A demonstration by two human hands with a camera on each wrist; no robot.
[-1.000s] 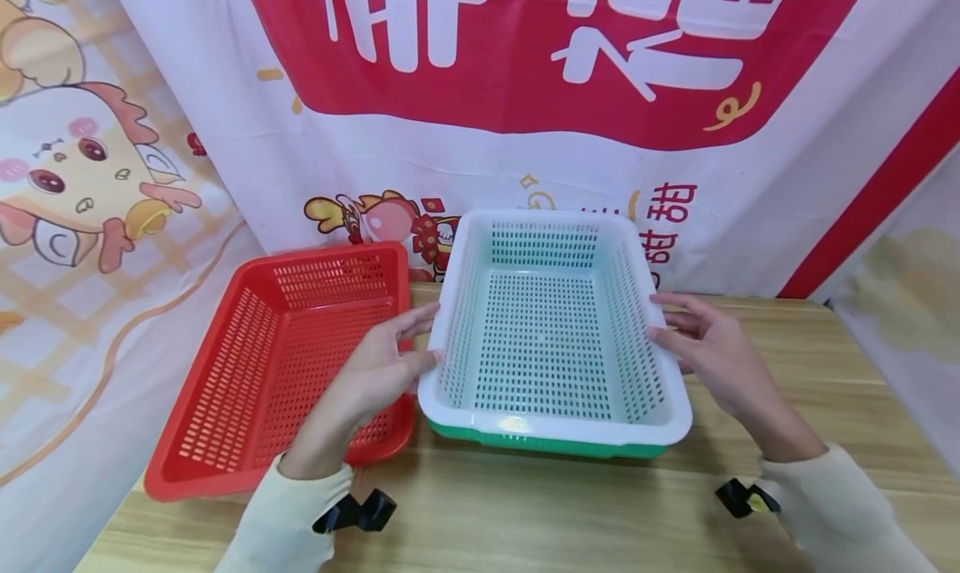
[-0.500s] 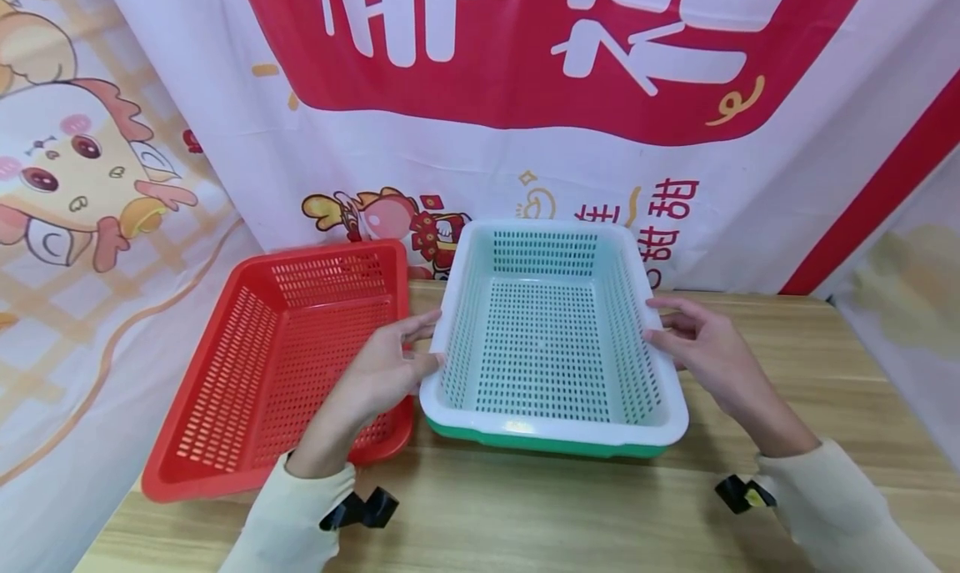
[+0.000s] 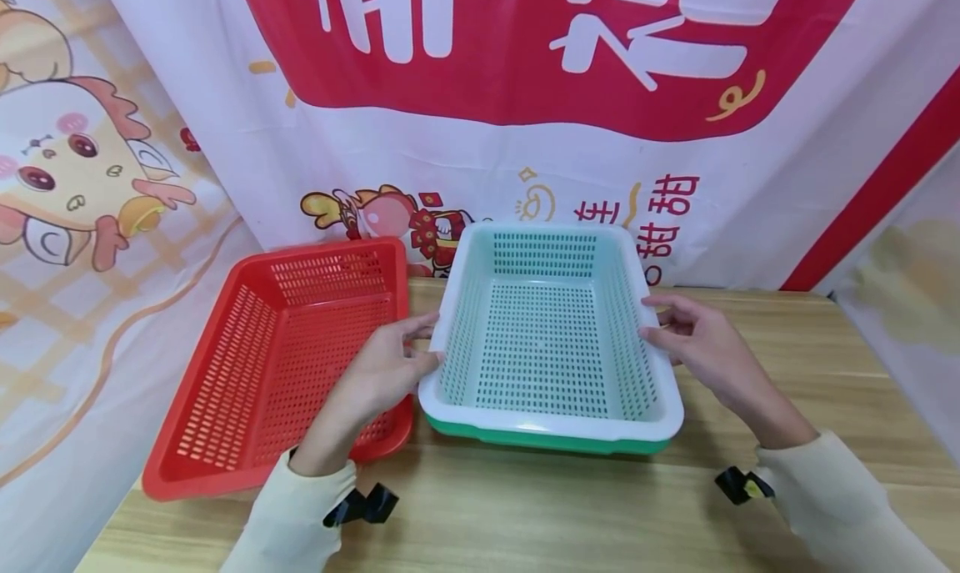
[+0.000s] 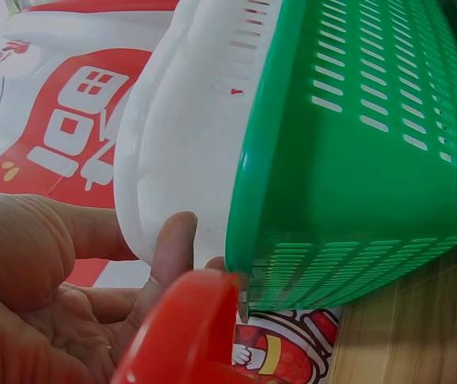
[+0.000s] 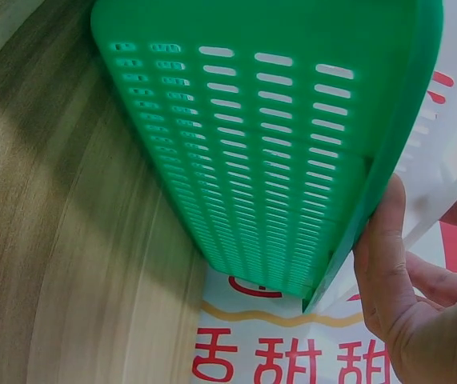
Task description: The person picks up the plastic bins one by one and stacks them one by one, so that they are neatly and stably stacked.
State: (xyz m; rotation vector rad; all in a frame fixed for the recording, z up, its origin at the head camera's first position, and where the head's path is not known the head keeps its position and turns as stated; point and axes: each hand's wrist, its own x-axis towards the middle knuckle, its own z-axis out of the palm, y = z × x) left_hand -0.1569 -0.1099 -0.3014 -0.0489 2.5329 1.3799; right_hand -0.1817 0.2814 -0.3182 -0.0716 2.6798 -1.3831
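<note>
A white perforated plastic basket (image 3: 551,424) sits nested inside a green basket (image 3: 547,442) of similar shape, on the wooden table. My left hand (image 3: 384,364) grips the white basket's left rim, thumb on top and fingers beneath it. On the opposite side my right hand (image 3: 705,344) pinches the right rim in the same way. In both wrist views a band of white wall stands above the green basket's rim (image 4: 252,176). The right wrist view shows my fingers (image 5: 384,256) right at the green rim, below the white one.
Close to the left of the nested pair stands a red perforated basket (image 3: 195,483), its right edge near my left hand. A printed cloth (image 3: 465,164) hangs behind the table (image 3: 525,515), and another (image 3: 67,323) covers the left side.
The white basket has sunk a little deeper into the green one and its far rim sits lower. Both hands have kept their grip and gone down with it.
</note>
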